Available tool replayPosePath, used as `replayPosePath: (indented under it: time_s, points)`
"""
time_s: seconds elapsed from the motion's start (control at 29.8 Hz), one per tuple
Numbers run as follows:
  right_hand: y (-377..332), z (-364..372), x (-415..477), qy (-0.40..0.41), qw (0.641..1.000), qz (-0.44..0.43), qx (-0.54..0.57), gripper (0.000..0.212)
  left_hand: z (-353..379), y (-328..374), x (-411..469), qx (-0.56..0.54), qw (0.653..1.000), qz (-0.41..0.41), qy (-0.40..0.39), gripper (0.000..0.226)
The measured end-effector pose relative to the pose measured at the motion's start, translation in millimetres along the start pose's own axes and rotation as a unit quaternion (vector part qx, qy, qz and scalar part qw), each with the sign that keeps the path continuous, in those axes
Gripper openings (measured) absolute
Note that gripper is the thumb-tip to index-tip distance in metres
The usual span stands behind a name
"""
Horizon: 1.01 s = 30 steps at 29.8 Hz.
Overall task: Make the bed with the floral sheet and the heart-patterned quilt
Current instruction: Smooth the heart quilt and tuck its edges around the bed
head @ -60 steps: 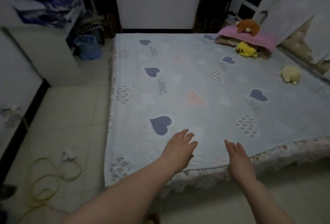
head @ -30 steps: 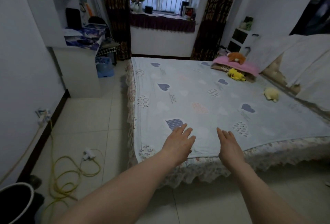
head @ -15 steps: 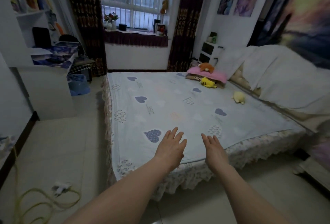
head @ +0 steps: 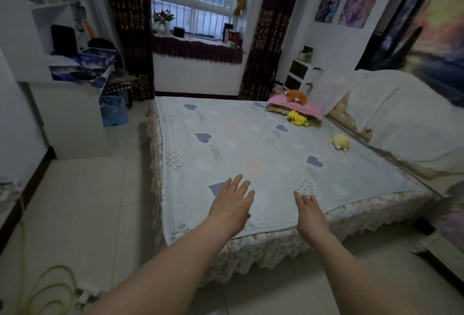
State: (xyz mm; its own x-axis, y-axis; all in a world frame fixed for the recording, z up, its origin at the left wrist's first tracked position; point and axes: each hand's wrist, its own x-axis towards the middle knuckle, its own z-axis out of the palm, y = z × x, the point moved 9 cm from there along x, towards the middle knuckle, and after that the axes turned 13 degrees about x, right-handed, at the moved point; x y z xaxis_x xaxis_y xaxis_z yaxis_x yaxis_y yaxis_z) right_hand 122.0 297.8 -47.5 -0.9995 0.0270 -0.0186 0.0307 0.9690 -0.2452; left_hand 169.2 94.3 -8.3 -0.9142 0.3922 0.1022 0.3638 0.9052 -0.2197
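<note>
Two bare hands reach forward over the near edge of the bed, the left hand (head: 232, 205) with fingers spread and the right hand (head: 310, 210) with fingers straight and close together, neither gripping anything. The heart-patterned quilt (head: 251, 154) lies flat across the mattress, and the floral sheet (head: 263, 249) shows only as a ruffled skirt hanging below its edges, the rest hidden underneath. Three soft toys sit at the far right: an orange one (head: 296, 96) on a pink pillow (head: 310, 108), a yellow one (head: 297, 118) just in front, and a pale one (head: 340, 142) apart, all too blurred to identify.
</note>
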Motion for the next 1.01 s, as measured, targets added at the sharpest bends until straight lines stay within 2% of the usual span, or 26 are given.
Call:
replayPosePath:
  time_s: [0.27,0.6,0.8,1.01]
  points:
    - [-18.4,-17.0,-5.9,0.033,0.999,0.009,0.022,0.087,4.5,12.9,42.7,-0.011,0.999,0.043,0.028,0.062]
    - [-52.7,-39.3,23.1,0.080,0.996,0.003,0.028,0.093,24.7,-17.0,114.7,0.008,0.992,0.121,0.040,0.067]
    - [-6.8,-56.3,19.6,0.083,0.996,0.032,0.019,0.093,25.0,11.4,167.3,0.008,0.979,0.176,0.100,0.074]
    - [72.8,-84.9,18.3,0.113,0.991,0.066,0.033,0.090,-1.1,82.3,214.5,-0.024,0.975,0.163,0.149,0.071]
